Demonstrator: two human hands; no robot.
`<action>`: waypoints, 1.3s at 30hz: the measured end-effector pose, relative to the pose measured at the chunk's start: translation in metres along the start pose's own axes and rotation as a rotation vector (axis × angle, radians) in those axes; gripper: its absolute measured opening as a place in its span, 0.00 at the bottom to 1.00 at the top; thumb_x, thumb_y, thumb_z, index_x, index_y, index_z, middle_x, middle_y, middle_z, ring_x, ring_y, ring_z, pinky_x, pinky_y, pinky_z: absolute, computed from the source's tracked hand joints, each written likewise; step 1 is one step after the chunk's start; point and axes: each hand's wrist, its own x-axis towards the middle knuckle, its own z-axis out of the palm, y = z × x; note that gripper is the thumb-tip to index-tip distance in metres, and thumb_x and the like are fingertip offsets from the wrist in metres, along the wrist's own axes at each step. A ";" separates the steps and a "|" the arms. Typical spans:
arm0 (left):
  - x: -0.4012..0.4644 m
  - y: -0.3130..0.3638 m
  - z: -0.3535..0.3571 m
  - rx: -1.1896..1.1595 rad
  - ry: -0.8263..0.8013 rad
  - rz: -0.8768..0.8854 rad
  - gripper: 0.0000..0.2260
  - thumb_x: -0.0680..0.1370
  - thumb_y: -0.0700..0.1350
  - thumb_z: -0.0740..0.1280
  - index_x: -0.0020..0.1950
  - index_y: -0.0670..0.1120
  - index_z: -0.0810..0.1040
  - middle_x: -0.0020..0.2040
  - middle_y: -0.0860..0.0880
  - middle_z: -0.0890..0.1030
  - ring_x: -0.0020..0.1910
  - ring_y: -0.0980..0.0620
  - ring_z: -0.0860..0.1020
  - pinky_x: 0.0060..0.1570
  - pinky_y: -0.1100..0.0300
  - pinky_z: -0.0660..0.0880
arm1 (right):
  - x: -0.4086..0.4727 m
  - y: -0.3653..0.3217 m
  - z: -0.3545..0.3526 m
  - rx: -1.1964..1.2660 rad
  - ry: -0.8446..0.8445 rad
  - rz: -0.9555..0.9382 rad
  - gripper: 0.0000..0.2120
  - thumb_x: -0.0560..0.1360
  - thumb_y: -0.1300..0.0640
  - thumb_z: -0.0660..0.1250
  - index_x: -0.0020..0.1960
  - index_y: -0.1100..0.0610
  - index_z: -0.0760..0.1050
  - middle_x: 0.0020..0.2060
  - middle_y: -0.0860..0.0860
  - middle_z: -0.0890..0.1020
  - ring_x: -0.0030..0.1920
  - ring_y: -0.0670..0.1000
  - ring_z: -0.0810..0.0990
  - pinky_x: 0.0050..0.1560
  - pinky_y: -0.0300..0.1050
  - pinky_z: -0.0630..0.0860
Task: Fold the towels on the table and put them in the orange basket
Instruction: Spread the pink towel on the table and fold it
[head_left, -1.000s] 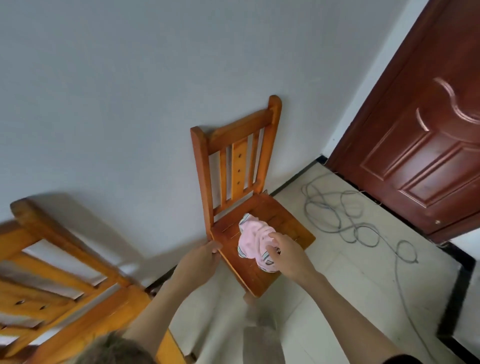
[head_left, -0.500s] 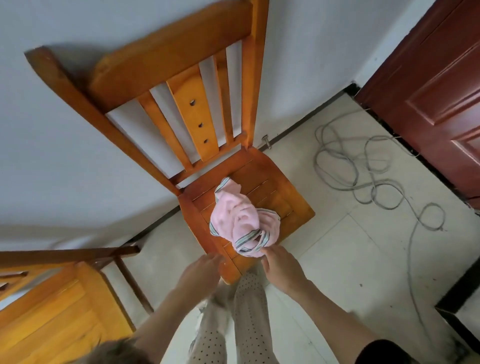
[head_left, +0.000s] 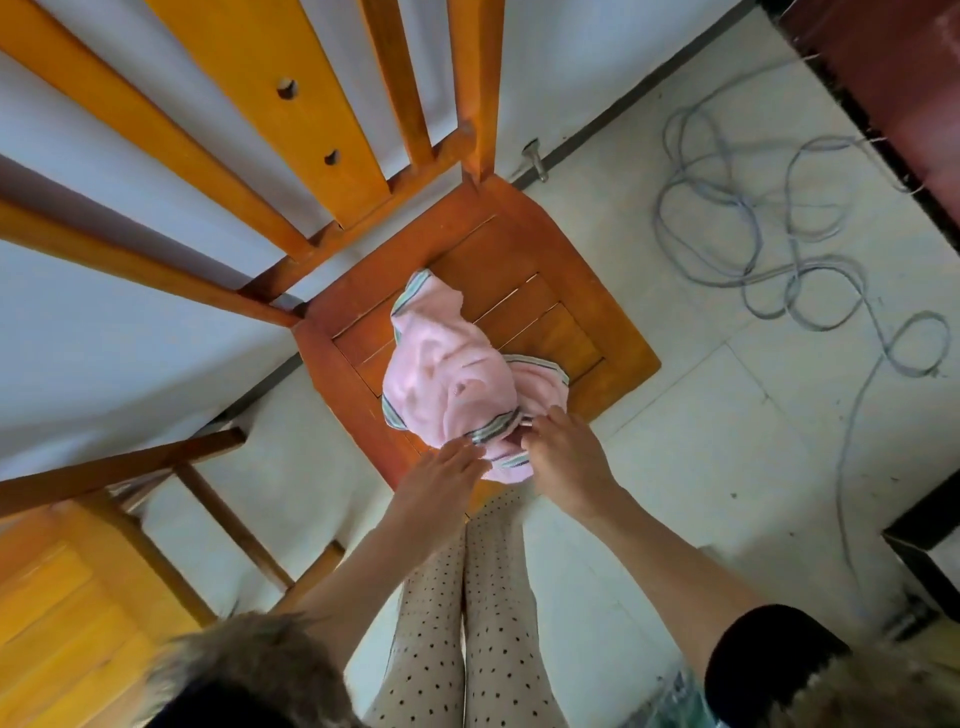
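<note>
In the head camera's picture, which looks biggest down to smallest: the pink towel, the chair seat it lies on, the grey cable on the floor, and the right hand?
1. Chair seat
2. Grey cable, by the floor its loops cover
3. Pink towel
4. Right hand, though it is nearer the camera

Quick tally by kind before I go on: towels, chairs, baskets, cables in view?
Towels: 1, pink towel on a chair seat
Chairs: 2, near chair, second chair
Orange baskets: 0 in view
Cables: 1, grey cable on the floor
Total: 4
</note>
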 end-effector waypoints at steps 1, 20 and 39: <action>0.001 -0.002 0.000 0.043 -0.018 0.000 0.26 0.54 0.37 0.79 0.51 0.50 0.83 0.53 0.51 0.83 0.54 0.49 0.81 0.46 0.54 0.80 | -0.002 0.002 -0.003 0.027 0.003 0.014 0.14 0.57 0.54 0.82 0.38 0.58 0.82 0.36 0.52 0.84 0.39 0.53 0.80 0.37 0.46 0.80; -0.074 0.016 -0.247 -0.639 0.490 -0.230 0.06 0.72 0.46 0.72 0.46 0.45 0.83 0.42 0.58 0.78 0.38 0.61 0.76 0.37 0.74 0.69 | -0.049 -0.079 -0.253 0.371 0.299 -0.064 0.05 0.75 0.60 0.67 0.49 0.62 0.77 0.42 0.49 0.77 0.43 0.45 0.74 0.40 0.26 0.66; -0.328 0.069 -0.422 -0.657 1.037 -0.235 0.08 0.73 0.45 0.73 0.36 0.45 0.77 0.28 0.57 0.74 0.30 0.57 0.70 0.34 0.64 0.67 | -0.124 -0.252 -0.482 0.296 0.526 -0.701 0.07 0.71 0.64 0.68 0.35 0.61 0.76 0.32 0.47 0.73 0.34 0.39 0.73 0.36 0.28 0.66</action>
